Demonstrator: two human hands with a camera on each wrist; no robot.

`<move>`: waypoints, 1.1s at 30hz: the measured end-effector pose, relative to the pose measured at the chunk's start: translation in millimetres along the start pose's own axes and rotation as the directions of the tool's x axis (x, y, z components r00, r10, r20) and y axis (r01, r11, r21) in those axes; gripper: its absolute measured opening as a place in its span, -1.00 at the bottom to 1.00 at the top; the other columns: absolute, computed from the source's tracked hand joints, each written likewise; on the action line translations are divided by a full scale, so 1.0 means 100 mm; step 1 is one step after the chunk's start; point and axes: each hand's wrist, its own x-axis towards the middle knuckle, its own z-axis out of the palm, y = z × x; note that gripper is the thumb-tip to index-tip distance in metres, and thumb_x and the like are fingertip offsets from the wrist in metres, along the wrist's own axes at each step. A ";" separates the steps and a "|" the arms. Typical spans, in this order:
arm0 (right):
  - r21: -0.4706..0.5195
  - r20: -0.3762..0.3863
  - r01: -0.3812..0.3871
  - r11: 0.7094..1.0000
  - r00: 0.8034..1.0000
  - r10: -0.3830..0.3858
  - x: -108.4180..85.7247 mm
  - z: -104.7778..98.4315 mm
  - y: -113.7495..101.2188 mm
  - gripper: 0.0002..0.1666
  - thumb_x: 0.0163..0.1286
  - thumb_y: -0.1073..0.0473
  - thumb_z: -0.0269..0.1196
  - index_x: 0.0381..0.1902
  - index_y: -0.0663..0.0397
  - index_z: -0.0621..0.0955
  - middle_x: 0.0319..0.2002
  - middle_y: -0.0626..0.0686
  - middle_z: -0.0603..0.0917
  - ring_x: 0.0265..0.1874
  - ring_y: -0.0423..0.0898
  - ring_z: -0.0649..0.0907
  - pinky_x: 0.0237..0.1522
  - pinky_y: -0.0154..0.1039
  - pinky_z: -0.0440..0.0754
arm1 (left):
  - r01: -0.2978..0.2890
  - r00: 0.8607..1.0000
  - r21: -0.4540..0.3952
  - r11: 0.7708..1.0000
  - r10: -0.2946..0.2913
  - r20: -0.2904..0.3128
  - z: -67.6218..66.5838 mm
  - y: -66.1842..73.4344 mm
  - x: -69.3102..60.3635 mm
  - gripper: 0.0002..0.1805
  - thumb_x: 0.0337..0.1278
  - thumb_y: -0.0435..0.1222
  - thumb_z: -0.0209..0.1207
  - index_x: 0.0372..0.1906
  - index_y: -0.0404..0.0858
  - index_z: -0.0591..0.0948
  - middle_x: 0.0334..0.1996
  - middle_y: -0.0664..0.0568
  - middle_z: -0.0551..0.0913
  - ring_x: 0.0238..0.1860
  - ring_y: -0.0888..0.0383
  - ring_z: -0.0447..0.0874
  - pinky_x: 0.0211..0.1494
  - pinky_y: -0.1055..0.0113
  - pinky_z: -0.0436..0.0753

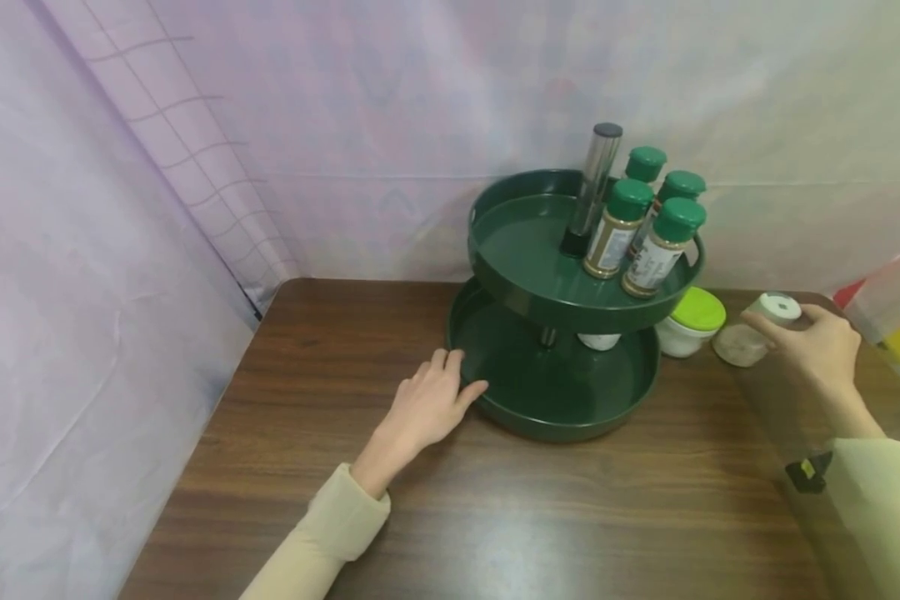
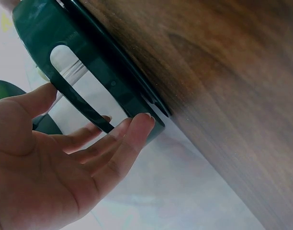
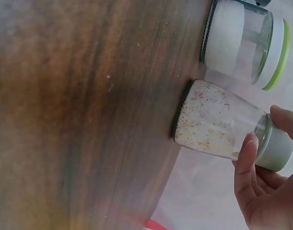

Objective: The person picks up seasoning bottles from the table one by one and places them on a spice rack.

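Observation:
A green two-tier rack (image 1: 555,429) stands on the wooden table. My left hand (image 1: 427,400) holds the left rim of its lower tray, with the fingertips at the cut-out handle (image 2: 84,108) and the thumb apart on the rim. Over to the right, my right hand (image 1: 817,346) grips the white lid of a glass jar (image 3: 208,120). Pale contents with reddish specks fill its lower part. The jar stands upright, its base on the tabletop. Beside it is another glass jar with a lime-green lid (image 1: 697,310), holding something white.
Several green-capped spice bottles (image 1: 654,258) and a tall clear tube with a dark top (image 1: 596,179) stand on the upper tray. Part of a white item (image 1: 598,342) shows on the lower tray. A small black object (image 1: 808,473) lies near my right sleeve. Pale curtains hang behind.

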 end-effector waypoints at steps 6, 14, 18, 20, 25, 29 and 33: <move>0.012 -0.036 -0.018 1.000 0.999 0.018 -0.06 -0.03 -0.01 -0.15 0.26 -0.33 0.37 -0.01 0.43 0.61 -0.77 -0.17 0.55 -0.25 0.09 0.41 -0.27 -0.14 0.27 | -0.003 1.000 0.008 1.000 0.003 -0.007 -0.01 0.02 0.00 -0.28 0.53 0.09 0.00 0.41 -0.44 0.36 0.22 -0.33 0.48 0.10 -0.20 0.61 -0.14 0.00 0.69; 0.011 -0.085 0.004 1.000 0.996 -0.003 -0.17 -0.15 -0.08 -0.14 0.24 -0.26 0.42 0.05 0.50 0.60 -0.84 -0.27 0.47 -0.29 0.14 0.46 -0.11 0.02 0.32 | 0.000 1.000 0.012 1.000 0.000 -0.006 0.00 0.02 0.00 -0.27 0.53 0.09 -0.01 0.41 -0.44 0.34 0.23 -0.34 0.47 0.11 -0.21 0.60 -0.13 -0.01 0.69; 0.005 -0.099 0.013 1.000 0.995 -0.012 -0.27 -0.23 -0.11 -0.21 0.23 -0.22 0.44 -0.02 0.47 0.63 -0.83 -0.45 0.44 -0.50 -0.17 0.47 -0.29 -0.20 0.27 | 0.001 1.000 0.016 1.000 -0.001 -0.001 0.00 0.02 0.00 -0.26 0.53 0.10 -0.02 0.41 -0.45 0.34 0.22 -0.34 0.47 0.11 -0.21 0.60 -0.13 -0.03 0.68; 0.023 -0.109 0.022 0.999 0.994 -0.020 -0.33 -0.27 -0.13 -0.27 0.23 -0.19 0.46 -0.05 0.43 0.64 -0.83 -0.44 0.47 -0.62 -0.32 0.44 -0.34 -0.29 0.28 | 0.000 1.000 0.017 1.000 0.000 0.003 0.00 0.03 -0.01 -0.26 0.52 0.11 -0.02 0.42 -0.45 0.34 0.22 -0.34 0.47 0.10 -0.21 0.60 -0.13 -0.03 0.68; 0.099 -0.165 0.080 0.992 0.984 -0.063 -0.46 -0.33 -0.23 -0.51 0.19 -0.07 0.51 -0.24 0.24 0.63 -0.79 -0.51 0.49 -0.76 -0.47 0.48 -0.50 -0.48 0.31 | -0.004 1.000 0.018 1.000 0.004 0.001 -0.01 0.06 -0.02 -0.27 0.53 0.10 -0.02 0.41 -0.46 0.34 0.18 -0.34 0.49 0.08 -0.22 0.60 -0.16 -0.01 0.68; 0.137 -0.194 0.106 0.985 0.978 -0.079 -0.55 -0.36 -0.36 -0.61 0.17 -0.02 0.54 -0.36 0.07 0.58 -0.76 -0.53 0.50 -0.79 -0.46 0.50 -0.62 -0.51 0.33 | -0.009 1.000 0.029 1.000 0.009 -0.008 -0.01 0.07 -0.03 -0.27 0.54 0.09 -0.03 0.40 -0.47 0.35 0.15 -0.34 0.50 0.06 -0.21 0.61 -0.21 0.02 0.69; 0.130 -0.219 0.091 0.987 0.974 -0.061 -0.62 -0.38 -0.50 -0.62 0.13 -0.02 0.56 -0.36 0.03 0.58 -0.76 -0.55 0.47 -0.79 -0.47 0.47 -0.60 -0.50 0.31 | -0.011 1.000 0.034 0.999 0.012 -0.016 -0.01 0.07 -0.03 -0.27 0.54 0.09 -0.02 0.39 -0.47 0.36 0.13 -0.34 0.51 0.03 -0.21 0.62 -0.23 0.04 0.69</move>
